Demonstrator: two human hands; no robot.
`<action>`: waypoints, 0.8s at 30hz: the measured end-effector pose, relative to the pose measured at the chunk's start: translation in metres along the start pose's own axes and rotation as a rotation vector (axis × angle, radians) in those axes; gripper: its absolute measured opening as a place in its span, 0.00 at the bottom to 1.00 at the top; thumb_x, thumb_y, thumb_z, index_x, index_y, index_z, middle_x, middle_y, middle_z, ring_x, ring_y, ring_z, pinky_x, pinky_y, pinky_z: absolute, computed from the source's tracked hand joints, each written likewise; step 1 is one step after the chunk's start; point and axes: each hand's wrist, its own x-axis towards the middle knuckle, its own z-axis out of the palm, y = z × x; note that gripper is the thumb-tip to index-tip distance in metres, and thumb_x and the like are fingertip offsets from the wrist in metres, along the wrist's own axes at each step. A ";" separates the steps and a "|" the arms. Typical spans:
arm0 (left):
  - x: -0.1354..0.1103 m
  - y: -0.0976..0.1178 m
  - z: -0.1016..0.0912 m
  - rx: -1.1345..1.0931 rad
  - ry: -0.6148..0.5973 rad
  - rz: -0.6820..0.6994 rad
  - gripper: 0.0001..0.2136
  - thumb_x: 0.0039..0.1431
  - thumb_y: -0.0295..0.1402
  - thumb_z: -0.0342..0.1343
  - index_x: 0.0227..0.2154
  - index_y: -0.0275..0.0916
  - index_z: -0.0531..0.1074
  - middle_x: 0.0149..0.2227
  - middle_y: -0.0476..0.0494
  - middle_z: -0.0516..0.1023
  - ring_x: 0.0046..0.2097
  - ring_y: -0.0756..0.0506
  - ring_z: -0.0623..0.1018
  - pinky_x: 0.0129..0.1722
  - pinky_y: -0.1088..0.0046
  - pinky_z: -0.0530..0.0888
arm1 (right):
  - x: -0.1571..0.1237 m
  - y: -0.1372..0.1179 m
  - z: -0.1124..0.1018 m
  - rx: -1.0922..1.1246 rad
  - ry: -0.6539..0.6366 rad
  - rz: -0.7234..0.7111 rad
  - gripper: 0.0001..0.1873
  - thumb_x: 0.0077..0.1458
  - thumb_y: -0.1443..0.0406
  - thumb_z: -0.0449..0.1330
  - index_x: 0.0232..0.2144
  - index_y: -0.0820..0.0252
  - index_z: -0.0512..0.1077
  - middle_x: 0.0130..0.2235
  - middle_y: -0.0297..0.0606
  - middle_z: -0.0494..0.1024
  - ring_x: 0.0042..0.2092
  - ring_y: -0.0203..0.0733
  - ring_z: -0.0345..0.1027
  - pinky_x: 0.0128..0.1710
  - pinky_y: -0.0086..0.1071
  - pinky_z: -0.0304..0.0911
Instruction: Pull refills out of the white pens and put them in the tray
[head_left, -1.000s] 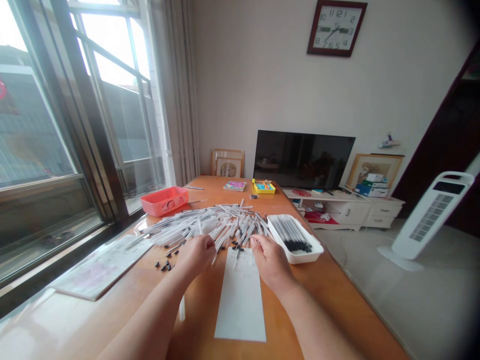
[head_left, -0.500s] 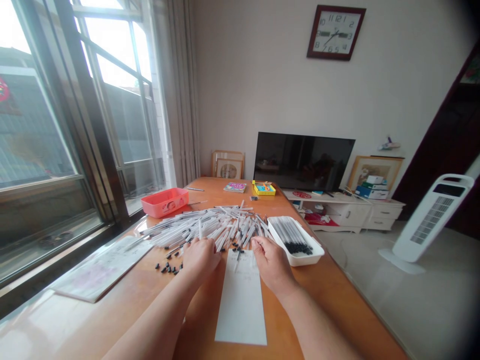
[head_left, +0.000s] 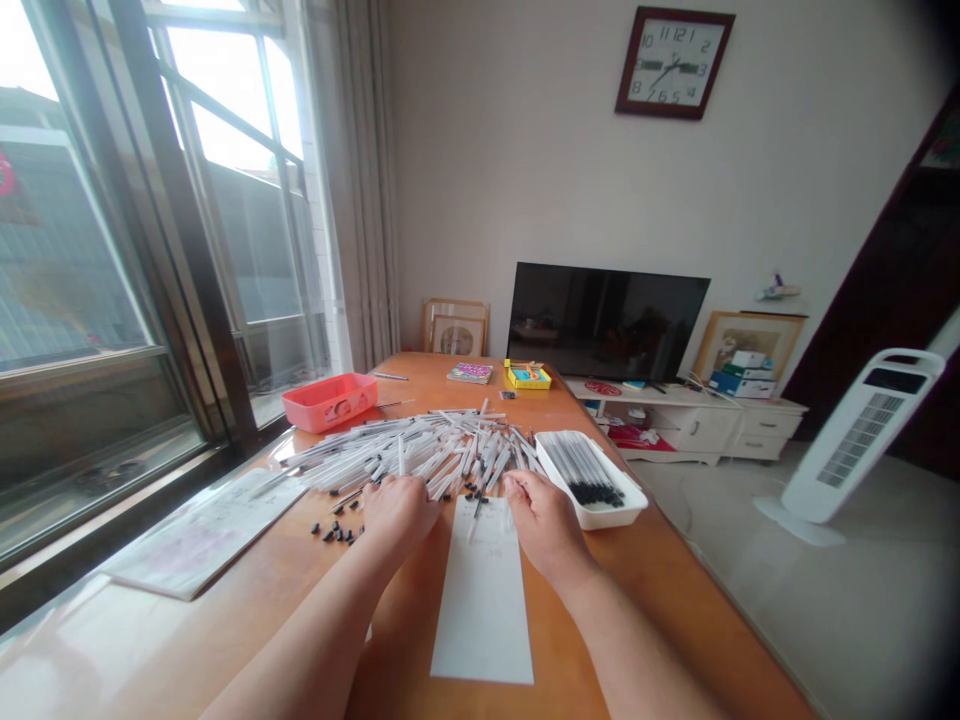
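Note:
My left hand (head_left: 401,515) rests at the near edge of a heap of clear pen barrels (head_left: 420,455), its fingers curled; whatever is in them is hidden. My right hand (head_left: 544,520) is closed, thumb against the fingers, beside the white tray (head_left: 634,505). Below its fingertips shows a faint see-through piece that looks like a pen barrel. Between the hands lies a long white paper strip (head_left: 480,620), with a thin dark-tipped pen part (head_left: 475,515) across its far end. Several small black caps (head_left: 337,533) are scattered left of my left hand.
Rows of clear pens with black ends (head_left: 581,470) fill the white tray. A pink basket (head_left: 330,403) stands far left, a pale booklet (head_left: 202,540) nearer. At the back are a colourful booklet (head_left: 470,374) and a yellow box (head_left: 529,379). The table's right edge runs past my right arm.
Both hands keep almost the same place and closed pose. The view has shifted very slightly; the things on the table lie as before.

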 end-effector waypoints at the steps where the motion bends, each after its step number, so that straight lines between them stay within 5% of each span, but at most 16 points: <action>1: 0.000 -0.001 0.000 -0.014 0.003 -0.006 0.05 0.49 0.31 0.56 0.21 0.41 0.74 0.31 0.36 0.78 0.45 0.32 0.75 0.48 0.57 0.60 | 0.000 0.000 0.000 0.001 0.002 0.002 0.18 0.67 0.59 0.49 0.41 0.58 0.77 0.36 0.41 0.80 0.39 0.43 0.72 0.41 0.31 0.63; 8: 0.002 -0.008 -0.009 -0.198 0.119 -0.043 0.04 0.53 0.33 0.52 0.25 0.42 0.68 0.26 0.43 0.74 0.31 0.41 0.72 0.36 0.66 0.60 | 0.001 0.001 0.001 0.023 0.024 0.010 0.17 0.67 0.59 0.49 0.42 0.58 0.77 0.40 0.42 0.81 0.42 0.45 0.73 0.44 0.33 0.64; 11: -0.001 -0.002 -0.016 -0.481 0.166 -0.016 0.02 0.53 0.33 0.53 0.29 0.42 0.68 0.25 0.48 0.71 0.29 0.45 0.69 0.31 0.70 0.59 | 0.001 0.000 -0.001 0.040 0.039 0.021 0.17 0.67 0.59 0.49 0.43 0.58 0.77 0.41 0.43 0.81 0.44 0.46 0.74 0.46 0.34 0.64; 16: -0.006 0.007 -0.027 -1.221 0.005 -0.014 0.09 0.53 0.37 0.60 0.34 0.38 0.71 0.28 0.52 0.70 0.29 0.51 0.67 0.31 0.75 0.62 | 0.002 0.004 -0.001 0.098 0.104 0.085 0.19 0.67 0.57 0.49 0.45 0.60 0.76 0.42 0.46 0.81 0.44 0.47 0.74 0.45 0.35 0.66; 24: -0.011 0.006 -0.040 -1.789 -0.176 -0.082 0.11 0.50 0.31 0.68 0.34 0.37 0.73 0.38 0.43 0.78 0.40 0.48 0.77 0.45 0.71 0.73 | 0.006 0.009 0.002 0.471 0.116 0.356 0.21 0.62 0.50 0.54 0.44 0.60 0.72 0.35 0.43 0.80 0.34 0.44 0.74 0.35 0.35 0.69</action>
